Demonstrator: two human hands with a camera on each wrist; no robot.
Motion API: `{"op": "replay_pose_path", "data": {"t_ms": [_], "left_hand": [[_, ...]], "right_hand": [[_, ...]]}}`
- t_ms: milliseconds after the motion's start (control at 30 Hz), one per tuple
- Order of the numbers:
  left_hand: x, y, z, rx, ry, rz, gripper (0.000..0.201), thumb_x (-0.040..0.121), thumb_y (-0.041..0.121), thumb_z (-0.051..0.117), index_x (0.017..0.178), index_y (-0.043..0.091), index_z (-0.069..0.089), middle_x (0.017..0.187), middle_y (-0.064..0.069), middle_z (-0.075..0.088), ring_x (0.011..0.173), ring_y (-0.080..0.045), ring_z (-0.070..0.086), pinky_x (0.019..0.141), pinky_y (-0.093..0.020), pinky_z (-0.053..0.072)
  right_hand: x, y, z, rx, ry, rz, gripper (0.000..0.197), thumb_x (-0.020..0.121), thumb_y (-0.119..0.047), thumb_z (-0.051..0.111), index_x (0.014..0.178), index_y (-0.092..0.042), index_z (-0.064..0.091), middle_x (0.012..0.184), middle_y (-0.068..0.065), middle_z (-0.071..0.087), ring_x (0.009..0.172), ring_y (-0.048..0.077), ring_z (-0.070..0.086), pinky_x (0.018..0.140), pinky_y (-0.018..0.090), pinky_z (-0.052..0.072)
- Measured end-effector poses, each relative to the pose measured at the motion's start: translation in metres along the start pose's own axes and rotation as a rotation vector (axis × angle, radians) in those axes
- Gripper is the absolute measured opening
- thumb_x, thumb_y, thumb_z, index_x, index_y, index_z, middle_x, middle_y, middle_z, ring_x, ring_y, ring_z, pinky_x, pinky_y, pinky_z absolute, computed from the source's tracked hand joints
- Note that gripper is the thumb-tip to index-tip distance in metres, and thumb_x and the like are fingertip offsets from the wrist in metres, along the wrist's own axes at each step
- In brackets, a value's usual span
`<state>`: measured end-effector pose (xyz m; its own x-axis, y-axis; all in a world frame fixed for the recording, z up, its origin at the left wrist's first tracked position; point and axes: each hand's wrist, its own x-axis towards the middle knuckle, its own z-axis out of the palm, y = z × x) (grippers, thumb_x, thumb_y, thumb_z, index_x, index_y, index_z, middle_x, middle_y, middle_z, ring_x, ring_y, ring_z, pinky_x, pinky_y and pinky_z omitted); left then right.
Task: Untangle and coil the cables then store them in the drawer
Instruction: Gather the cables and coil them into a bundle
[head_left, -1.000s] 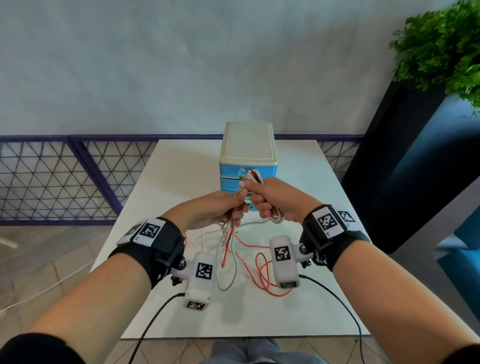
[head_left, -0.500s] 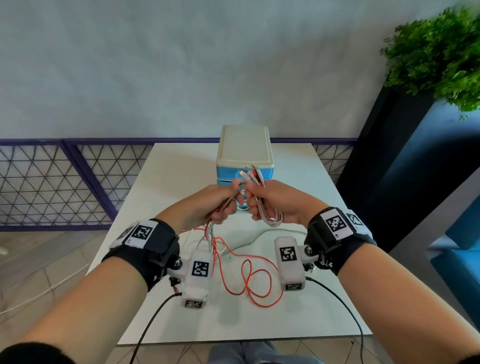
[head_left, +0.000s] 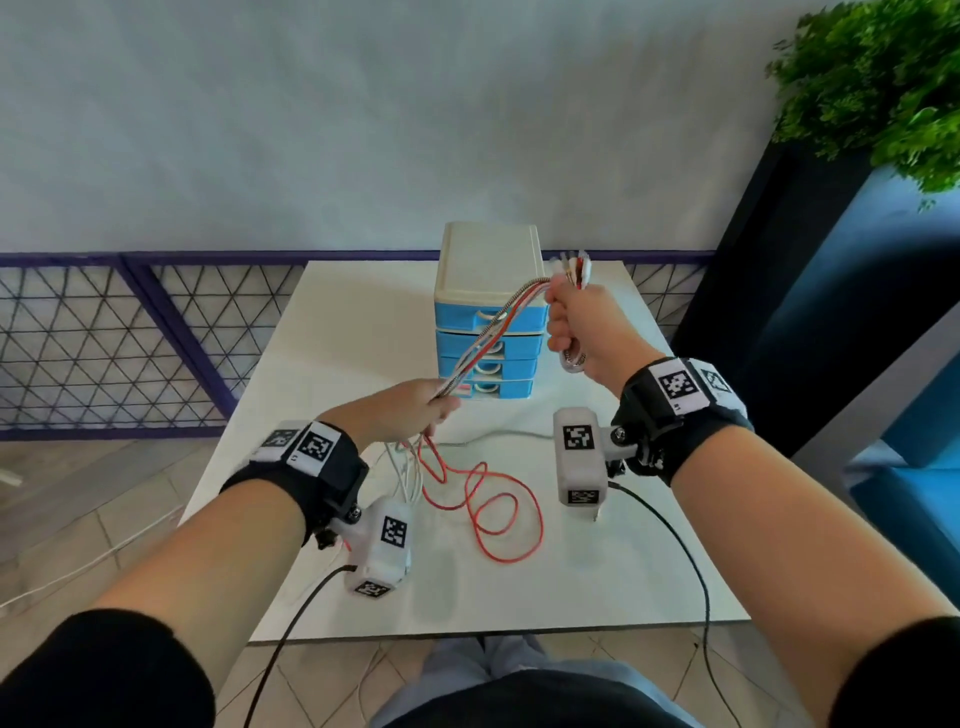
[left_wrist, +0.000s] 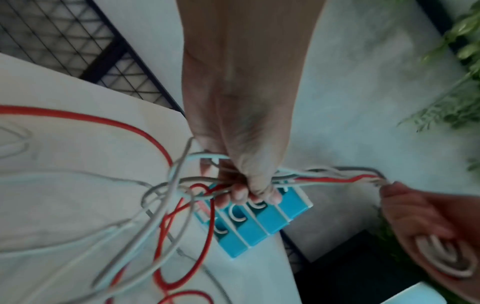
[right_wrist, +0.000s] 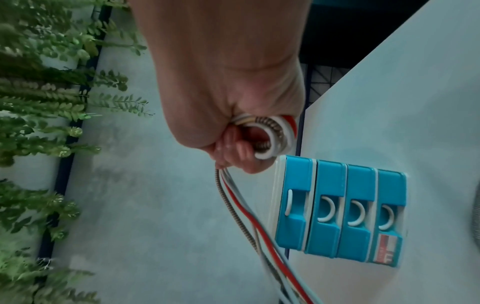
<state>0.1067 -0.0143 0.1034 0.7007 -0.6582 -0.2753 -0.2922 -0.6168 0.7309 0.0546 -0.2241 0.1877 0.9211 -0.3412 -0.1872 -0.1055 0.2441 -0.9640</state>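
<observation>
A bundle of cables (head_left: 491, 332), red, white, grey and one braided metal, stretches taut between my two hands. My right hand (head_left: 576, 332) is raised beside the drawer unit and grips a small coil of the bundle (right_wrist: 270, 135), with the plug ends (head_left: 574, 267) sticking up above its fist. My left hand (head_left: 415, 410) is lower, over the table, and grips the same bundle (left_wrist: 259, 179) further along. Loose loops of the red cable (head_left: 488, 499) and white cables (head_left: 408, 473) trail on the table below it. The blue drawer unit (head_left: 491, 312) with a cream top stands behind, all drawers closed.
The white table (head_left: 322, 364) ends close in front of me. A purple mesh railing (head_left: 130, 338) runs behind and to the left. A dark planter with a green plant (head_left: 883, 88) stands to the right. Black leads (head_left: 670, 525) hang from the wrist cameras.
My hands have moved apart: the right one rose up and to the right with the coil, the left one dropped lower left, drawing the bundle taut between them.
</observation>
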Motion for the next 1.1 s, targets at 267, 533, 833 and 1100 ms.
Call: {"op": "replay_pose_path", "data": {"t_ms": [267, 533, 833, 1100], "left_hand": [[-0.012, -0.032, -0.003, 0.189, 0.271, -0.003, 0.028, 0.1, 0.035, 0.037, 0.107, 0.019, 0.059, 0.095, 0.006, 0.068, 0.089, -0.017, 0.064, 0.086, -0.036, 0.048], [-0.021, -0.03, -0.006, -0.302, 0.487, 0.003, 0.006, 0.085, 0.015, 0.068, 0.09, 0.012, 0.069, 0.085, -0.003, 0.071, 0.072, -0.001, 0.066, 0.067, -0.014, 0.05], [-0.042, -0.078, 0.002, 0.131, 0.335, -0.065, 0.007, 0.072, -0.003, 0.06, 0.072, 0.001, 0.055, 0.078, 0.002, 0.07, 0.083, -0.024, 0.065, 0.072, -0.028, 0.045], [-0.019, -0.043, -0.004, 0.045, 0.378, -0.029, 0.042, 0.089, 0.016, 0.059, 0.13, 0.012, 0.047, 0.129, 0.0, 0.047, 0.121, -0.012, 0.046, 0.097, -0.024, 0.034]], "right_hand": [[0.001, -0.002, -0.008, 0.04, 0.076, -0.054, 0.032, 0.102, -0.028, 0.041, 0.074, -0.015, 0.047, 0.049, -0.008, 0.036, 0.035, 0.004, 0.029, 0.035, 0.018, 0.026], [0.001, 0.001, -0.007, -0.083, 0.109, -0.042, 0.033, 0.101, -0.036, 0.04, 0.075, -0.017, 0.048, 0.053, -0.007, 0.039, 0.037, 0.005, 0.032, 0.039, 0.019, 0.028], [0.003, -0.022, -0.007, 0.099, 0.101, -0.107, 0.032, 0.102, -0.027, 0.039, 0.074, -0.014, 0.047, 0.049, -0.007, 0.035, 0.036, 0.004, 0.028, 0.035, 0.019, 0.025], [-0.01, -0.007, 0.005, -0.143, -0.165, -0.048, 0.027, 0.101, -0.021, 0.04, 0.076, -0.013, 0.047, 0.046, -0.01, 0.037, 0.038, 0.005, 0.029, 0.036, 0.018, 0.027]]}}
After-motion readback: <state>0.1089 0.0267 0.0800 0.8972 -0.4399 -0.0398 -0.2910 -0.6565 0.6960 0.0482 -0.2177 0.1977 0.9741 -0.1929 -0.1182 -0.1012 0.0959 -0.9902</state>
